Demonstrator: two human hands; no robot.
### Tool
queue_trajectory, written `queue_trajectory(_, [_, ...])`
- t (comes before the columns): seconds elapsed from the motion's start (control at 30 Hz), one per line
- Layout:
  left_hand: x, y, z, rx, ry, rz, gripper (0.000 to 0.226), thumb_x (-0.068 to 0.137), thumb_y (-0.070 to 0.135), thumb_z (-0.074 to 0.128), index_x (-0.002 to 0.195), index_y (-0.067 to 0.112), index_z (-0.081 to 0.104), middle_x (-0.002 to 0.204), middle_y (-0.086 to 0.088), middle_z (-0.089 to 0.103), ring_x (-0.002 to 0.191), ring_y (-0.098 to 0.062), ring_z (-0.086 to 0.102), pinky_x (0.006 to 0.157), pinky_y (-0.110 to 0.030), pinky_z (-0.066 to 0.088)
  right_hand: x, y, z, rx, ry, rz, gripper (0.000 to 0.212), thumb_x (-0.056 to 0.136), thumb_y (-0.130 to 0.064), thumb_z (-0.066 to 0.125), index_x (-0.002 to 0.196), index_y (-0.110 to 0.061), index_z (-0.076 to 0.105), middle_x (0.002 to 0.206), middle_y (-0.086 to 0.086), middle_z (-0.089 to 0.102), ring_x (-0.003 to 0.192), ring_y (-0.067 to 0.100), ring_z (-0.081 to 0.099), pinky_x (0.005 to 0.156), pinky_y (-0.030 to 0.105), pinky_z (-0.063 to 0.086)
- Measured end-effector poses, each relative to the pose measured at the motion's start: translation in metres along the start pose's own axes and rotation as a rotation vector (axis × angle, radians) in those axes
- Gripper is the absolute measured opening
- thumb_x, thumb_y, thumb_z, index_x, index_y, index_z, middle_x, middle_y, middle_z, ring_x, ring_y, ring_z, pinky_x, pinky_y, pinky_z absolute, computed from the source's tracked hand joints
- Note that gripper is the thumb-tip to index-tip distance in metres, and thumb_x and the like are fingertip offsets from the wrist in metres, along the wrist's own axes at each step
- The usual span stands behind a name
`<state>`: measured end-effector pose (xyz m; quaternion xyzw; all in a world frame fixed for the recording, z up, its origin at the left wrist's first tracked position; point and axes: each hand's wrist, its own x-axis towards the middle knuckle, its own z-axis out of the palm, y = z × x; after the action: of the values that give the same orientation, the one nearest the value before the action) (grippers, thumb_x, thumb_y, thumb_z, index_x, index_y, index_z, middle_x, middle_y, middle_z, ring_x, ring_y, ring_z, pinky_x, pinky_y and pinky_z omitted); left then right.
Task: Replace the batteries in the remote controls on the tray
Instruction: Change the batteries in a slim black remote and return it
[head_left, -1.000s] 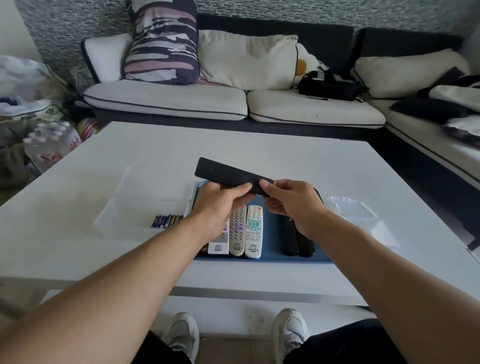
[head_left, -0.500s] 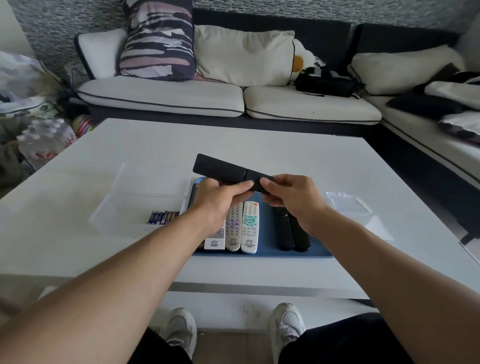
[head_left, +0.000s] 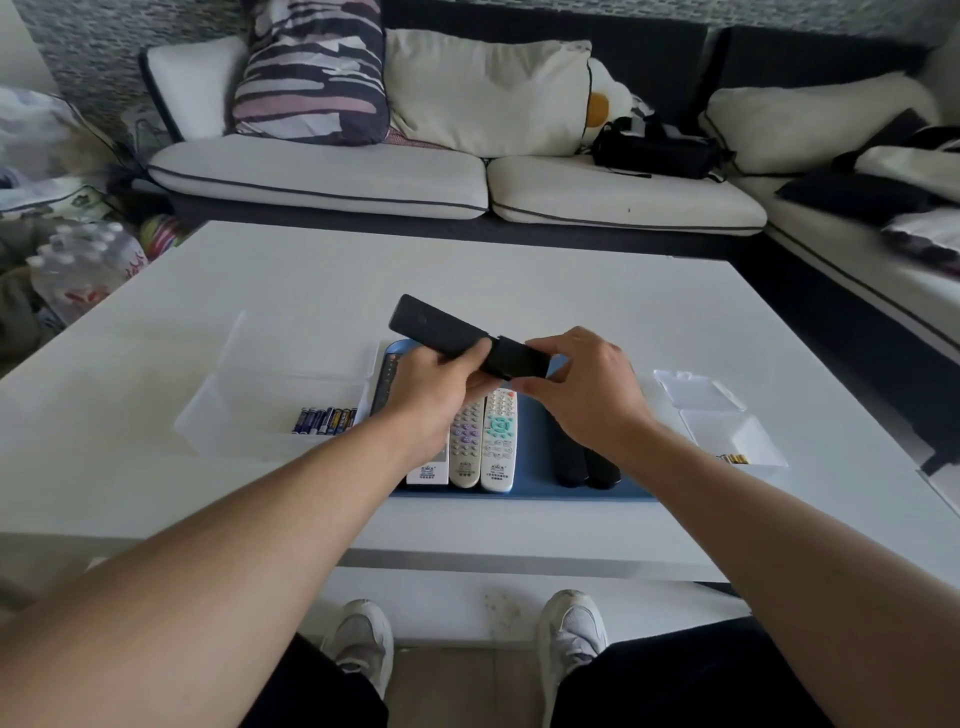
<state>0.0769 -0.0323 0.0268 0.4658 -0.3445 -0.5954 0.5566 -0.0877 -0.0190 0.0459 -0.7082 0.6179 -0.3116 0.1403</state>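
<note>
A black remote (head_left: 441, 330) is held above the blue tray (head_left: 524, 493), tilted with its far end up and to the left. The left hand (head_left: 434, 392) is clamped around its middle, and the right hand (head_left: 582, 387) pinches the near end, where a back cover (head_left: 514, 358) sits slightly offset from the body. On the tray lie pale remotes (head_left: 491, 441) and two black ones (head_left: 584, 462). The tray rests on a white worktop (head_left: 467, 270). Left of it, a clear bin (head_left: 270, 410) holds a row of batteries (head_left: 324, 420). To the right, a small clear box (head_left: 732, 439) holds a few gold-coloured pieces. A sofa (head_left: 363, 176) with cushions runs behind the worktop.
</note>
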Motion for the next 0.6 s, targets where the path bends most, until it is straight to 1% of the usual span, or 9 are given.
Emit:
queue_trajectory(0.03, [0.002,0.001,-0.001,0.009,0.039,0.016,0.008,0.099,0.009,0.063,0.099,0.003,0.068,0.097,-0.011,0.076,0.084,-0.020,0.076,0.083,-0.033,0.062,0.000,0.001,-0.004,-0.041,-0.029,-0.002,0.036,0.081,-0.042,0.079,0.115,-0.035,0.072,0.090,-0.014,0.059,0.076,0.007,0.057,0.064,0.018,0.041])
queue_trajectory(0.1, [0.008,0.003,-0.007,0.049,0.147,0.035,0.012,0.101,0.017,0.060,0.095,0.007,0.064,0.091,-0.008,0.073,0.075,-0.016,0.075,0.074,-0.035,0.063,-0.004,0.005,-0.011,-0.111,-0.160,0.021,0.025,0.082,-0.041,0.077,0.106,-0.038,0.073,0.084,-0.015,0.062,0.078,0.008,0.059,0.068,0.026,0.050])
queue_trajectory(0.17, [0.012,0.005,-0.015,0.072,0.229,-0.013,0.017,0.103,0.024,0.057,0.095,0.009,0.060,0.090,-0.011,0.069,0.071,-0.021,0.074,0.061,-0.037,0.062,-0.012,0.010,-0.011,-0.203,-0.335,0.040,0.024,0.078,-0.042,0.078,0.101,-0.037,0.072,0.085,-0.014,0.066,0.081,0.012,0.063,0.076,0.035,0.056])
queue_trajectory(0.23, [0.012,0.006,-0.018,0.047,0.248,-0.101,0.019,0.103,0.027,0.053,0.098,0.009,0.058,0.089,-0.014,0.065,0.065,-0.026,0.072,0.051,-0.036,0.059,-0.021,0.010,-0.008,-0.296,-0.463,0.027,0.027,0.076,-0.045,0.078,0.101,-0.039,0.071,0.088,-0.016,0.069,0.083,0.011,0.064,0.077,0.037,0.057])
queue_trajectory(0.3, [0.007,0.007,-0.016,0.012,0.205,-0.174,0.018,0.105,0.027,0.048,0.102,0.009,0.054,0.086,-0.015,0.064,0.057,-0.027,0.072,0.047,-0.037,0.058,-0.029,0.007,-0.007,-0.326,-0.526,0.013,0.034,0.074,-0.049,0.080,0.105,-0.039,0.071,0.097,-0.021,0.071,0.087,0.007,0.064,0.076,0.031,0.055])
queue_trajectory(0.33, [0.005,0.007,-0.014,0.011,0.167,-0.194,0.018,0.106,0.026,0.046,0.103,0.010,0.052,0.086,-0.015,0.065,0.058,-0.028,0.072,0.047,-0.039,0.059,-0.032,0.005,-0.006,-0.335,-0.546,0.003,0.038,0.073,-0.051,0.081,0.107,-0.039,0.069,0.101,-0.021,0.070,0.089,0.007,0.064,0.076,0.030,0.053])
queue_trajectory(0.47, [0.000,0.004,-0.007,0.087,0.020,-0.208,0.019,0.107,0.027,0.047,0.112,0.010,0.054,0.087,-0.015,0.069,0.063,-0.028,0.073,0.049,-0.039,0.060,-0.047,0.000,0.001,-0.431,-0.669,-0.043,0.043,0.073,-0.058,0.080,0.107,-0.037,0.065,0.109,-0.018,0.068,0.095,0.011,0.064,0.081,0.033,0.053])
queue_trajectory(0.53, [-0.002,0.002,-0.002,0.149,-0.045,-0.205,0.024,0.107,0.030,0.048,0.116,0.010,0.058,0.085,-0.012,0.072,0.069,-0.028,0.074,0.050,-0.038,0.060,-0.054,0.003,0.006,-0.465,-0.688,-0.058,0.044,0.074,-0.058,0.078,0.110,-0.037,0.065,0.112,-0.016,0.066,0.099,0.013,0.063,0.082,0.034,0.052])
queue_trajectory(0.6, [-0.004,0.003,-0.002,0.189,-0.080,-0.205,0.030,0.107,0.035,0.047,0.119,0.010,0.061,0.079,-0.007,0.074,0.070,-0.025,0.074,0.055,-0.037,0.062,-0.058,0.003,0.013,-0.490,-0.694,-0.078,0.044,0.075,-0.057,0.078,0.110,-0.035,0.065,0.114,-0.014,0.062,0.102,0.014,0.061,0.081,0.033,0.050])
